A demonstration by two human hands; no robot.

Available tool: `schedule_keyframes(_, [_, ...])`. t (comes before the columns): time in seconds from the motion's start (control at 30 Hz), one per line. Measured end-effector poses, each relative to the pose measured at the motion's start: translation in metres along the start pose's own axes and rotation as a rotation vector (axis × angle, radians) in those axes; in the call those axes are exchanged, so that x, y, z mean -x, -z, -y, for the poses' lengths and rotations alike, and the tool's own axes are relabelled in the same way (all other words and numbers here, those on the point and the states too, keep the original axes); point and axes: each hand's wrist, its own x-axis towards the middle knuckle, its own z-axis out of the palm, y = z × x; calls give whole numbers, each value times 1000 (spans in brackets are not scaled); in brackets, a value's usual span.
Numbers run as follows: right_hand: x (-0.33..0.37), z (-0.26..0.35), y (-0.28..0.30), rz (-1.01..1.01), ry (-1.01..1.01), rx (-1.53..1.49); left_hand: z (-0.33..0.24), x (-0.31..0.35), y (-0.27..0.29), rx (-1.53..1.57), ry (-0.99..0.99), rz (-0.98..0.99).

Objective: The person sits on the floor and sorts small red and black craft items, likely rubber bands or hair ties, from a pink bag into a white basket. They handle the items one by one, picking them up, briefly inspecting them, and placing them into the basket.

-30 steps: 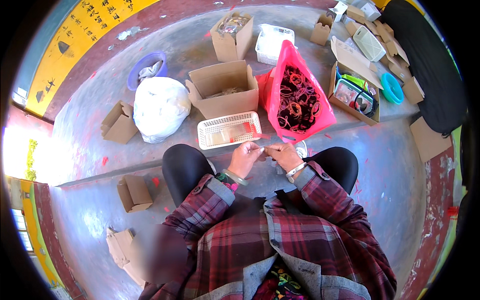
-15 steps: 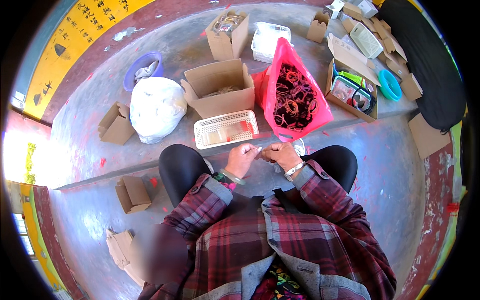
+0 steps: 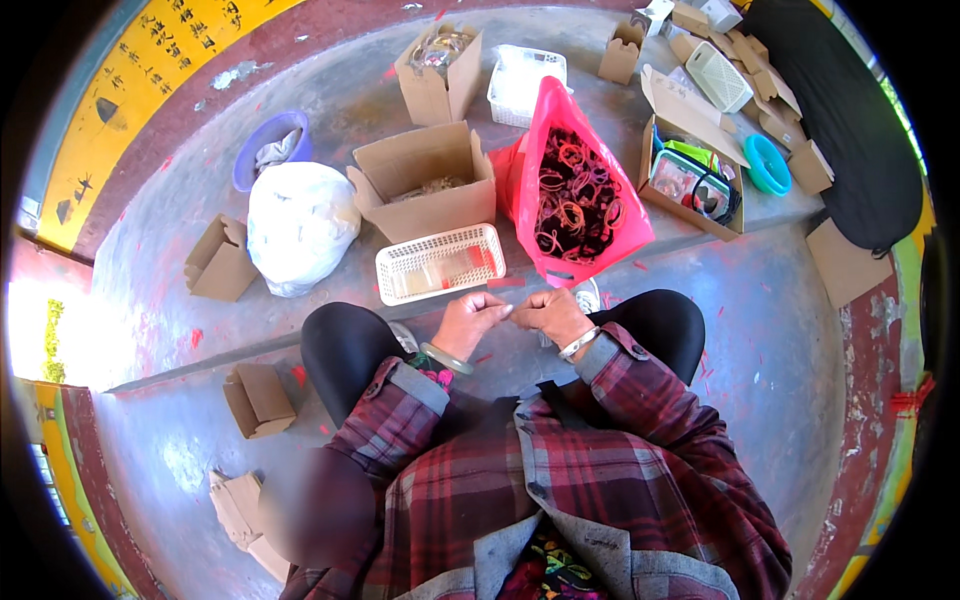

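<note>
My left hand (image 3: 468,325) and my right hand (image 3: 556,314) meet between my knees, fingertips almost touching. Both are closed in a pinch. What sits between the fingers, if anything, is too small to make out. Just beyond them lies a white perforated basket (image 3: 386,284) with flat pale and red pieces inside. A pink plastic bag (image 3: 628,240), past my right hand, gapes wide around many dark, purple and orange loops. Behind the basket stands an open cardboard box (image 3: 440,212) with a tangle of thin, light brownish things at its bottom.
A stuffed white bag (image 3: 303,228), a purple basin (image 3: 243,165) and small cartons (image 3: 257,400) are on the left. To the right are a cardboard box of goods (image 3: 690,215), a turquoise basin (image 3: 768,165) and heaped cartons (image 3: 766,90). A low step edge (image 3: 230,347) crosses the floor.
The whole view has shifted slightly. My hands stay together in front of me with the fingers pinched, and the left hand is a little lower. The containers have stayed put.
</note>
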Motion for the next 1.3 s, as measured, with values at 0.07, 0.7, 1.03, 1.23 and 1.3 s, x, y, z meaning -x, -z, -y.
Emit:
schedule_keyframes(0.07, [-1,-1,-1,5,1,-7,1,-1,2,29,10,6])
schedule_keyframes(0.7, [-4,-9,-2,84,-31,0,12,-3,1,20,-39,-167])
schedule_keyframes(1.03, [-3,-7,-3,47,-48,-53,-1,0,-5,129,-59,-54])
schedule_keyframes(1.23, [0,-3,-5,13,-13,-7,9,-2,-4,228,38,-23])
schedule_keyframes(1.3, [-2,-7,-4,51,13,22,10,-2,-3,206,50,-29])
